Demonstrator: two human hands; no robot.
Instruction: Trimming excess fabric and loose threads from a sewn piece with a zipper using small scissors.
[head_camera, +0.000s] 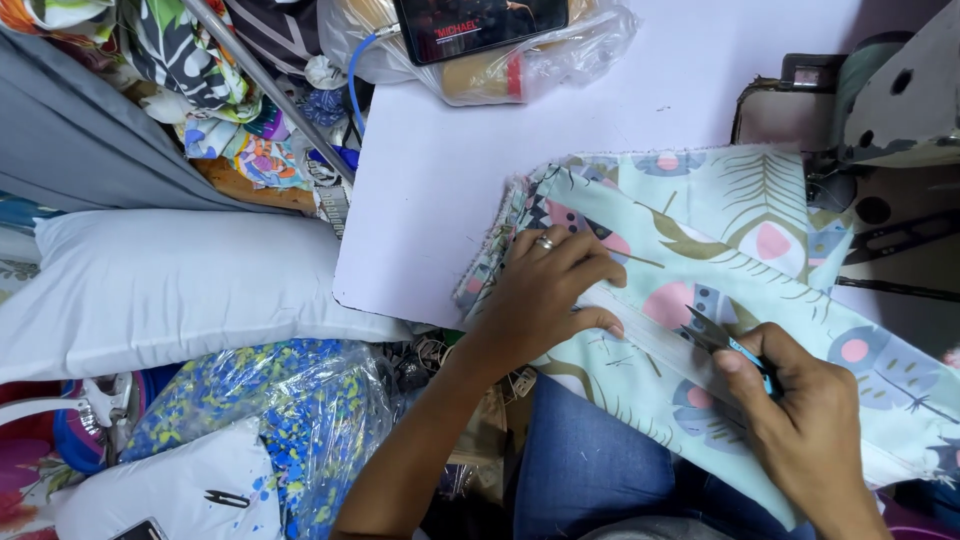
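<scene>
Right hand (800, 420) pinching snips (725, 340), left hand (545, 290) flat on fabric (760, 240)

My fabric (740, 240) is pale mint cotton printed with feathers, leaves and pink half-circles. It lies folded over the front edge of the white table and spills down across my lap. Its left end shows several stacked layers with frayed raw edges. A white strip (650, 335) runs slantwise along the cloth, from under my left hand toward my right, lying flat on the print. My snips (725, 340) are small thread clippers with dark blades and a blue grip. Their blades point up and left, parted a little, with the tips resting on the cloth right at the strip's edge.
</scene>
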